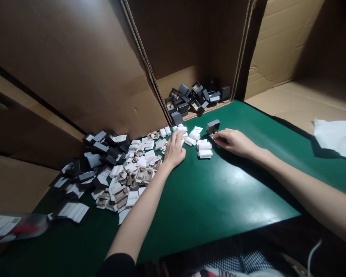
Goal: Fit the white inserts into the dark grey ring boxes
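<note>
Many small boxes (194, 98) lie in the carton (178, 50); left hand (174, 149) flat, right hand (234, 142) unclear.

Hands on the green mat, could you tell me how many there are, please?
2. The left hand lies palm down on white folded slips; the right hand reaches just below a small dark box. No other hands show.

Packing workshop: cardboard cartons (75, 65), green bench (219, 192)
</note>
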A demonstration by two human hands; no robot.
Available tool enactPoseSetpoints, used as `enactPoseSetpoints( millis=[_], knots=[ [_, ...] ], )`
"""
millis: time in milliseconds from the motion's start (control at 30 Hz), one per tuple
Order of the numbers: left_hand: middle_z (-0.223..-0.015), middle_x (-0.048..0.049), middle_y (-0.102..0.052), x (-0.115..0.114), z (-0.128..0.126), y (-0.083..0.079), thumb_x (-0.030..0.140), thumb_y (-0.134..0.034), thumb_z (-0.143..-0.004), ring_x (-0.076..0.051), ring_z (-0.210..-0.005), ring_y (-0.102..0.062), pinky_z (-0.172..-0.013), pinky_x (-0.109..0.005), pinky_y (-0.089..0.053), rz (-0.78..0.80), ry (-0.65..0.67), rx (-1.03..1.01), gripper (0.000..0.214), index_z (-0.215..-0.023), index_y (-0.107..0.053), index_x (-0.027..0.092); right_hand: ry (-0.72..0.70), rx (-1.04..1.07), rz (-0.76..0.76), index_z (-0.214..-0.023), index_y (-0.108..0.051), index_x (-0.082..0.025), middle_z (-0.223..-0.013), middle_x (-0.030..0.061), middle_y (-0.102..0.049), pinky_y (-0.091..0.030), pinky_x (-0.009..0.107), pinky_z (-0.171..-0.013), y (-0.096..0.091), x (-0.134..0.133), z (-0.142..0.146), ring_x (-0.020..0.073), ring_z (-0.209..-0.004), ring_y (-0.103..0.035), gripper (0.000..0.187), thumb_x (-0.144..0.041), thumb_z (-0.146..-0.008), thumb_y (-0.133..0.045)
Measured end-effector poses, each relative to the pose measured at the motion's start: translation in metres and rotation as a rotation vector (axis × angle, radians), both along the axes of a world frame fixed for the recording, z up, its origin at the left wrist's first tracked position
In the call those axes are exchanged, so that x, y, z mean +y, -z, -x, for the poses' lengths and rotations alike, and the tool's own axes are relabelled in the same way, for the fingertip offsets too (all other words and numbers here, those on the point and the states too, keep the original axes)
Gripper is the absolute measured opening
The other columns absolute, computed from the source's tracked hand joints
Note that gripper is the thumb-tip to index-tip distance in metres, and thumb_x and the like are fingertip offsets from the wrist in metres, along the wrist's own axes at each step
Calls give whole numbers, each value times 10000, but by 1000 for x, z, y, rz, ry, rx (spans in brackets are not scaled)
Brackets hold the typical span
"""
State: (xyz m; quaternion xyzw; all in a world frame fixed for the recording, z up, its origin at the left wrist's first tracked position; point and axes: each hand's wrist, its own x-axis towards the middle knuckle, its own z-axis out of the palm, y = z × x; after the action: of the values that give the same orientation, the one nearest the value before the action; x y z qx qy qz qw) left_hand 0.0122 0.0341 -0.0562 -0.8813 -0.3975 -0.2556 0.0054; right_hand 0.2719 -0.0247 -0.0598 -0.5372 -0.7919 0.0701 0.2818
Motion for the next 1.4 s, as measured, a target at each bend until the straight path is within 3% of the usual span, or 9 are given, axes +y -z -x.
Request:
enactPoseSetpoints(
  millis=[100,200,367,533,767,1000,1133,1233,1400],
  knots=[
    [-1316,-130,-474,1,0,2,80,-519,-666,-275,-1262,-413,-1117,-417,-281,-44,-93,12,636,-1291,-413,134,-5,-2,1,-947,-653,-178,-925,102,-688,-462,325,-704,0,0,0,230,-840,-612,225,-264,-865,-461],
    [-1216,-123,-553,4,1,6,193,-542,-764,-289,-1170,-480,-1092,-456,-289,3,-226,57,458,-1219,-509,153,-13,-6,6,-956,-652,-180,-930,101,-685,-465,328,-714,-1,0,-1,230,-847,-614,230,-266,-864,-459],
    [-1024,-76,-617,9,3,9,220,-521,-838,-258,-1022,-532,-1000,-412,-363,-35,-201,81,256,-1069,-626,200,-23,4,28,-978,-650,-183,-953,100,-679,-473,324,-711,-2,-1,-2,226,-848,-622,238,-274,-857,-466],
    [-914,-43,-631,12,4,8,172,-554,-816,-232,-935,-533,-901,-364,-412,-72,-188,-120,100,-843,-644,207,-32,7,26,-977,-649,-178,-946,105,-677,-479,334,-709,-1,0,-3,229,-836,-621,235,-270,-855,-470],
    [-1011,-65,-580,9,1,2,140,-520,-827,-202,-1021,-531,-939,-324,-416,-177,-173,-451,119,-854,-623,191,-130,32,12,-992,-654,-183,-972,106,-679,-487,340,-730,-1,-2,3,233,-869,-625,231,-256,-859,-479],
    [-905,-38,-649,7,-3,-3,170,-487,-839,-186,-921,-596,-847,-297,-458,-38,-207,-600,153,-876,-634,193,-294,91,-92,-998,-666,-222,-1003,92,-684,-480,399,-830,-8,-8,18,233,-938,-612,223,-246,-885,-475],
    [-810,-30,-670,0,-16,-8,311,-561,-843,-160,-761,-615,-714,-258,-473,170,-35,-778,168,-855,-653,172,-267,353,-114,-1033,-669,-238,-1118,82,-658,-473,399,-927,-21,-16,23,229,-1065,-591,226,-300,-887,-508],
    [-776,-22,-671,-15,-31,-13,344,-610,-822,-139,-689,-607,-651,-242,-474,353,108,-839,183,-849,-667,172,-272,530,-45,-1005,-694,-241,-1174,67,-647,-459,388,-964,-27,-22,26,231,-1101,-591,229,-358,-873,-548],
    [-773,-22,-678,-34,-45,-20,297,-679,-764,-127,-639,-624,-562,-223,-479,538,186,-923,155,-854,-669,170,-234,778,143,-917,-729,-219,-993,58,-707,-512,341,-823,-28,-24,29,213,-920,-647,282,-457,-824,-610]
  ],
)
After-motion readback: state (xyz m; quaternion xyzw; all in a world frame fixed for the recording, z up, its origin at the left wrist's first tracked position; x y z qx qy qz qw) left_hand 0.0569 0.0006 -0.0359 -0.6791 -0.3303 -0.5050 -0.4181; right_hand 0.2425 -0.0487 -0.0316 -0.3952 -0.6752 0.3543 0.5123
